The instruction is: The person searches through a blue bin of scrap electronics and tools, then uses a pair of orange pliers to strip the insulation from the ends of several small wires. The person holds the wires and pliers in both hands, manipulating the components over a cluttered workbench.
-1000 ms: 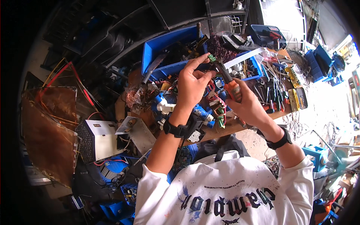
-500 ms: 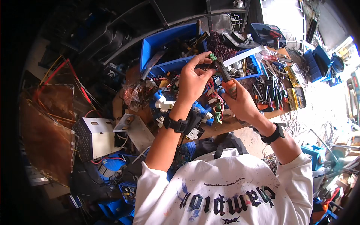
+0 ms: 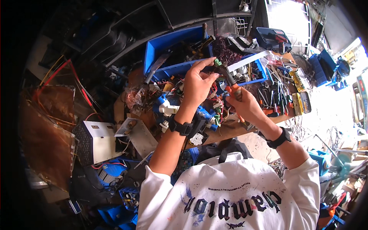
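My left hand (image 3: 198,82) is raised over the cluttered wooden bench (image 3: 230,130), its fingertips pinching a small green connector block (image 3: 218,62). My right hand (image 3: 242,104) is shut around the orange handles of a pair of pliers (image 3: 231,81), whose dark jaws reach up to the green connector. Both wrists carry black bands. Wires, blue and white plugs and small parts lie on the bench right under the hands.
A blue plastic bin (image 3: 168,46) stands behind the hands, a second blue tray (image 3: 255,73) to the right. Several screwdrivers and pliers (image 3: 278,99) lie at the right end. A white perforated box (image 3: 94,142) and a brown panel (image 3: 46,134) sit at the left.
Both hands have stayed together over the bench, lifting slightly toward the blue bin. The pliers' jaws now meet the green connector held by my left fingertips.
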`<move>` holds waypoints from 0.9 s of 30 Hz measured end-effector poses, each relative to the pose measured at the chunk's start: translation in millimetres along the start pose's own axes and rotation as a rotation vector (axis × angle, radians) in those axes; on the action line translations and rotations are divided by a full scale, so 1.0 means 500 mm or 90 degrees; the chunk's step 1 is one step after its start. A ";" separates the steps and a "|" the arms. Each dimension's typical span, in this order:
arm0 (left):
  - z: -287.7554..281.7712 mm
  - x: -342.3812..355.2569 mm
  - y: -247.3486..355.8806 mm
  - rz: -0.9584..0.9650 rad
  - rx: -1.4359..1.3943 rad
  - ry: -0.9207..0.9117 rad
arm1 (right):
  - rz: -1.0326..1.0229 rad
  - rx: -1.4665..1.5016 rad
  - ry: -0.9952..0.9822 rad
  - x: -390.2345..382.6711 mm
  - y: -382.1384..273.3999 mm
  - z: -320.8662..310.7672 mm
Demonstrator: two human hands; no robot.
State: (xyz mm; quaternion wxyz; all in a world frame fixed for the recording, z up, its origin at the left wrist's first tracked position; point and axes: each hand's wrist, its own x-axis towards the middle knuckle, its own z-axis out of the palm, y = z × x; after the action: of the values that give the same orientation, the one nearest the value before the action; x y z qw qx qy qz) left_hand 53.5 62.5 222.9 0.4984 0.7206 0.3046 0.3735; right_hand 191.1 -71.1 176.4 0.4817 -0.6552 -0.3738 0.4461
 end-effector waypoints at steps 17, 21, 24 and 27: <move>-0.005 -0.006 -0.003 -0.028 -0.086 -0.016 | 0.046 -0.181 0.047 0.028 -0.008 0.028; -0.011 -0.003 -0.024 -0.068 -0.118 0.009 | 0.056 -0.219 0.013 0.022 -0.026 0.024; -0.023 0.005 -0.020 -0.082 -0.080 0.025 | 0.023 -0.258 0.024 0.026 -0.026 0.019; -0.025 0.004 -0.030 -0.046 -0.109 0.049 | -0.034 -0.237 0.023 0.024 -0.014 0.015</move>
State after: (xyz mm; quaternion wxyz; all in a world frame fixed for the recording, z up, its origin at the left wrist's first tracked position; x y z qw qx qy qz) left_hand 42.8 75.0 212.0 0.5589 0.6495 0.3161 0.4073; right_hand 187.5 -56.3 179.6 0.3705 -0.7309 -0.4581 0.3444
